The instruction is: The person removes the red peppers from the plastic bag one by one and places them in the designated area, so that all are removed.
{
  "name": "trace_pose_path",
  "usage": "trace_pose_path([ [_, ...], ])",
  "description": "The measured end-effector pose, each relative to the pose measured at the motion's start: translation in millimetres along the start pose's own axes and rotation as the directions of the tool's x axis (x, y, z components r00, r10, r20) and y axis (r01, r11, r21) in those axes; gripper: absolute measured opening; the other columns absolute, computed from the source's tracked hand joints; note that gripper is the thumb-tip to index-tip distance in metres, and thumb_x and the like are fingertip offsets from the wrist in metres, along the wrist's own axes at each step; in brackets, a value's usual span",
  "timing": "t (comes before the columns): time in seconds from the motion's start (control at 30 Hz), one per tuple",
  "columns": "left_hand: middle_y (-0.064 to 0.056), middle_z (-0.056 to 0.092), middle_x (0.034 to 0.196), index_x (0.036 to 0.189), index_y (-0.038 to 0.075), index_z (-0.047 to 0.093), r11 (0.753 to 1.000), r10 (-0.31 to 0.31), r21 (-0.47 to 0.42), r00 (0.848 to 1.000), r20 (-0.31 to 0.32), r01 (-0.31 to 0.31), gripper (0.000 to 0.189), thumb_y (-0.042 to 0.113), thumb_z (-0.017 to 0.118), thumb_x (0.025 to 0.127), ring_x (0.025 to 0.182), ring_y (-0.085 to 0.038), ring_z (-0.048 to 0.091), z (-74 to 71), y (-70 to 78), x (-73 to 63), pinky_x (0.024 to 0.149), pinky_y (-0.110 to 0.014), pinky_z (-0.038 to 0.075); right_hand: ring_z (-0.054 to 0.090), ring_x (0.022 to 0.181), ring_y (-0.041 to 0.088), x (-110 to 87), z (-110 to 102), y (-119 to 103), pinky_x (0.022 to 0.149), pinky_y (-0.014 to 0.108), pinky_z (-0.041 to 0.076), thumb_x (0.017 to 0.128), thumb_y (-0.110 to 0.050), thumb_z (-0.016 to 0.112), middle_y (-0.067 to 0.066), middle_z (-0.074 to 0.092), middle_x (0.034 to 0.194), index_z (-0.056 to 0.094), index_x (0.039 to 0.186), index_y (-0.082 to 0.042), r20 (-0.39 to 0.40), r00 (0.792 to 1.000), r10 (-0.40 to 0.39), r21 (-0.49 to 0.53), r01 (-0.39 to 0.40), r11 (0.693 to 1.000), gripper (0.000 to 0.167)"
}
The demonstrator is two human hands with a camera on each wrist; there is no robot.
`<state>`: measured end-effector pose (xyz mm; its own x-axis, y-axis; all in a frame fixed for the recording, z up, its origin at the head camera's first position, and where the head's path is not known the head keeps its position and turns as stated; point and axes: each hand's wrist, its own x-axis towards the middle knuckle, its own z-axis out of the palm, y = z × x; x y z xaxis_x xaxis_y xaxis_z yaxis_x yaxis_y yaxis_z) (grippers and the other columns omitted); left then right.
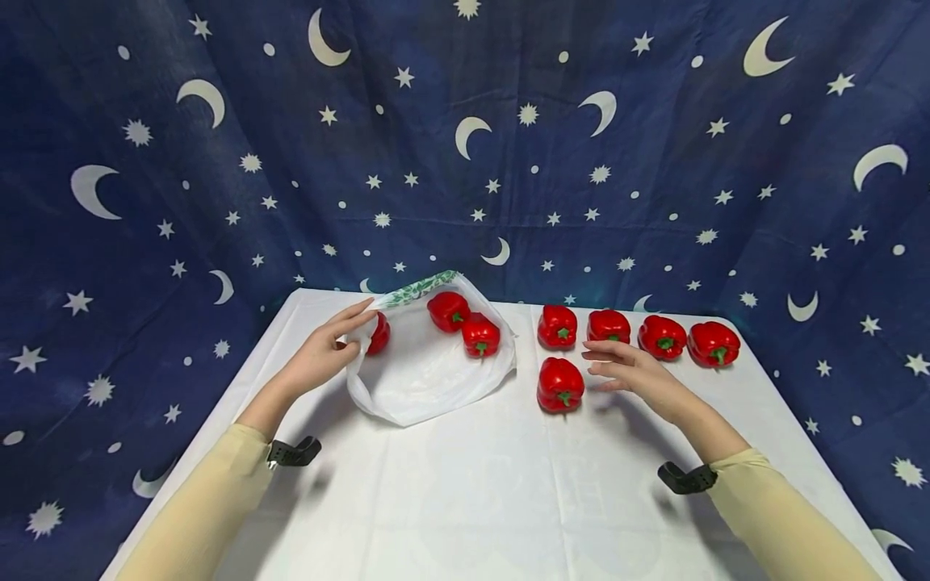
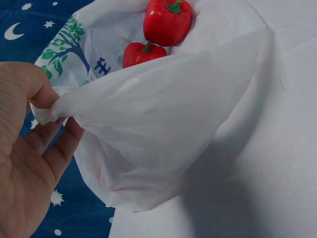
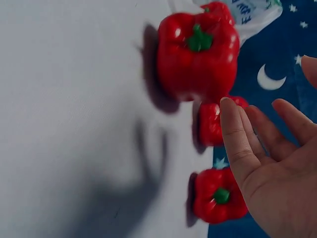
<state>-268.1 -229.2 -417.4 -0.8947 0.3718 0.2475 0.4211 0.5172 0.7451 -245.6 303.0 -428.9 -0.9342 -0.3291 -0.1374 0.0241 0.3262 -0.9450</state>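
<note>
A white plastic bag point(image 1: 421, 391) with a green leaf print lies with its mouth spread wide. My left hand point(image 1: 324, 349) pinches the bag's left rim between thumb and fingers; the left wrist view shows the gathered film point(image 2: 74, 106) there. Inside the bag are three red bell peppers, two together toward the back right point(image 1: 480, 334) and one by the left rim point(image 1: 378, 334). My right hand point(image 1: 639, 377), fingers extended and holding nothing, hovers just right of the nearest loose bell pepper point(image 1: 560, 385). In the right wrist view that bell pepper point(image 3: 198, 59) stands just beyond the fingertips.
Behind the right hand, several more red bell peppers point(image 1: 662, 336) form a row along the table's back edge, the leftmost point(image 1: 557, 326) behind the nearest one. A white cloth covers the table point(image 1: 479, 500). A dark blue curtain point(image 1: 465, 161) with moons and stars hangs close behind.
</note>
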Motion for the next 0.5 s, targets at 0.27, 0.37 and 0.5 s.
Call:
trace_pose_path([
  [0.27,0.009,0.031,0.165,0.152,0.012,0.051,1.000,-0.007,-0.007,1.000,-0.001,0.007,0.060,-0.005,0.049,0.095,0.144,-0.020,0.035,-0.8,2.3,1.1,0.080,-0.027,0.045,0.056,0.128,0.039,7.9,18.1,-19.2,0.095,0.045,0.053,0.098,-0.025,0.068,0.023,0.049,0.150,0.047,0.150,0.000,0.057,0.996,-0.067,0.010,0.066,0.998,0.062],
  [0.37,0.009,0.032,0.165,0.152,0.013,0.052,1.000,-0.013,-0.010,1.000,0.000,0.013,0.060,-0.005,0.050,0.095,0.144,-0.019,0.035,-1.6,2.4,0.8,0.081,-0.026,0.045,0.058,0.126,0.038,12.4,28.1,-27.7,0.095,0.044,0.053,0.098,-0.025,0.068,0.022,0.051,0.148,0.049,0.149,-0.001,0.080,0.993,-0.088,0.010,0.087,0.996,0.060],
  [0.5,0.004,0.032,0.165,0.152,0.010,0.052,1.000,0.004,-0.013,1.000,0.000,-0.004,0.059,-0.007,0.051,0.095,0.144,-0.022,0.035,-3.9,3.4,1.3,0.079,-0.026,0.044,0.058,0.126,0.036,18.8,43.9,-40.8,0.098,0.049,0.051,0.098,-0.024,0.067,0.018,0.053,0.147,0.051,0.149,-0.005,0.127,0.985,-0.112,0.015,0.111,0.994,0.056],
])
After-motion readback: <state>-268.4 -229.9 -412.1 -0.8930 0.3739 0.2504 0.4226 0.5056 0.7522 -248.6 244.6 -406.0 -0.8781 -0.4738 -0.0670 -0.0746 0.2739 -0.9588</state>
